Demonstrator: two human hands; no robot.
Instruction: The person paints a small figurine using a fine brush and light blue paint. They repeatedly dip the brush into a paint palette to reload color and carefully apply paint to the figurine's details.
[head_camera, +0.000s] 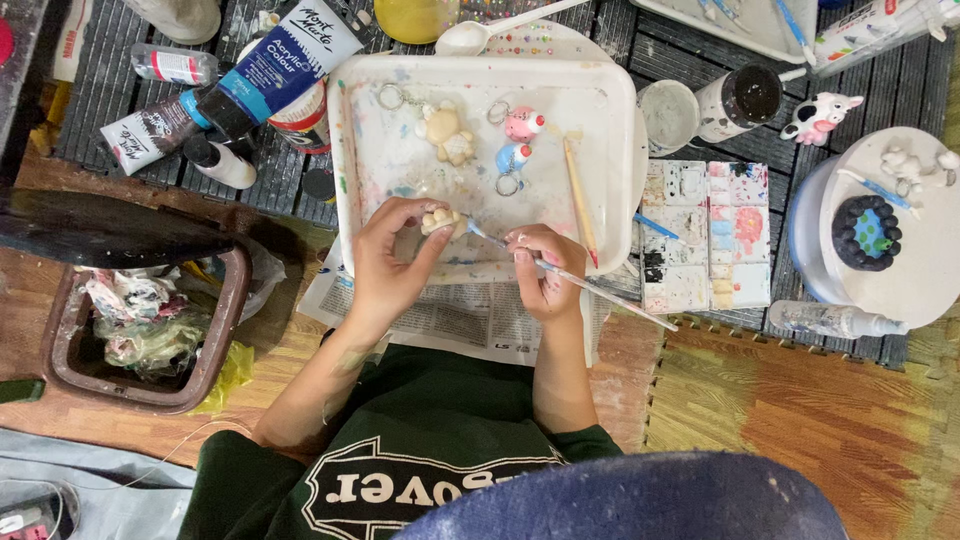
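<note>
Head view: small cream figurine (437, 219) pinched in left hand (392, 258), fingers closed round it, held just above near edge of white tray (610, 120). Right hand (545, 270) closed on thin paintbrush (560, 272) in a pen-like grip, bristle tip touching or just beside figurine; contact not resolvable.

Step in hand, judged: painting fine detail on figurine. Next stroke calls for steady brush tip, slight turning of figurine between fingers, light pressure only.

Outward, inside tray: larger cream bear-like charm (446, 132) with key ring, pink charm (522, 124), blue-and-white charm (513, 158), wooden-handled brush (579, 200) lying lengthwise. Tray stained with pale paint smears.

Right of tray: two paint palettes (708, 236) with used wells, cup (668, 115), round white stand (925, 250) carrying dark flower-shaped piece (865, 232), small cow figure (818, 118), clear spray bottle (835, 320). Left of tray: paint tubes (240, 85) and small bottles.

Surface: no worktop; all set on floor, on dark slatted mat (100, 90), newspaper (470, 320) under tray's near edge, wood-pattern flooring beyond. Brown waste bin (145, 330) with crumpled scraps at left. Green shirt visible below.
</note>
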